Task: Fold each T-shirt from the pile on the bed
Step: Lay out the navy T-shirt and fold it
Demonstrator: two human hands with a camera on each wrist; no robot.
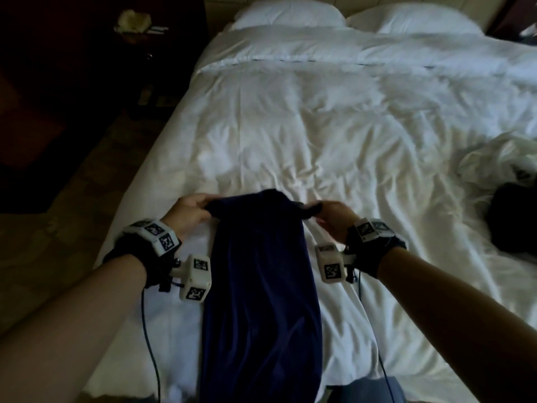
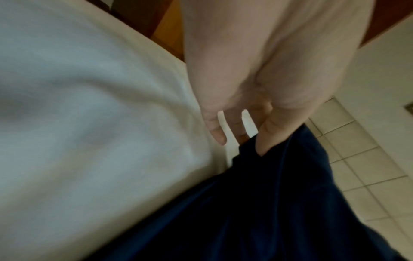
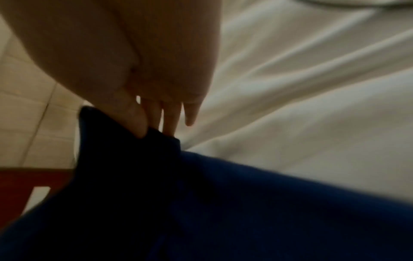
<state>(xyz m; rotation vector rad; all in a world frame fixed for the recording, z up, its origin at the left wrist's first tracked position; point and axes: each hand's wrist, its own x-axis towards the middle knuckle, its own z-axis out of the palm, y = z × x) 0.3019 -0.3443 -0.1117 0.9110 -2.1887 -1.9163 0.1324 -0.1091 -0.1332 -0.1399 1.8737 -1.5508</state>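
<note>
Left hand (image 1: 190, 212) pinched the left far corner of a navy T-shirt (image 1: 261, 286); thumb and fingers (image 2: 266, 139) closed on the cloth, the other fingers loosely extended. The shirt lay as a long narrow strip down the near middle of the bed (image 1: 319, 126), already narrowed lengthwise, near end hanging off the bed's edge toward the person. Right hand (image 1: 331, 221) pinched the opposite far corner the same way, thumb over the fabric, remaining fingers (image 3: 172, 121) straight. Further right, a heap of pale and dark garments (image 1: 505, 196) sat at the bed's right edge, apparently the unfolded pile. No finished folded shirts visible. Judgement: first shirt mid-fold, crosswise fold outstanding; the pile remained to do.
</note>
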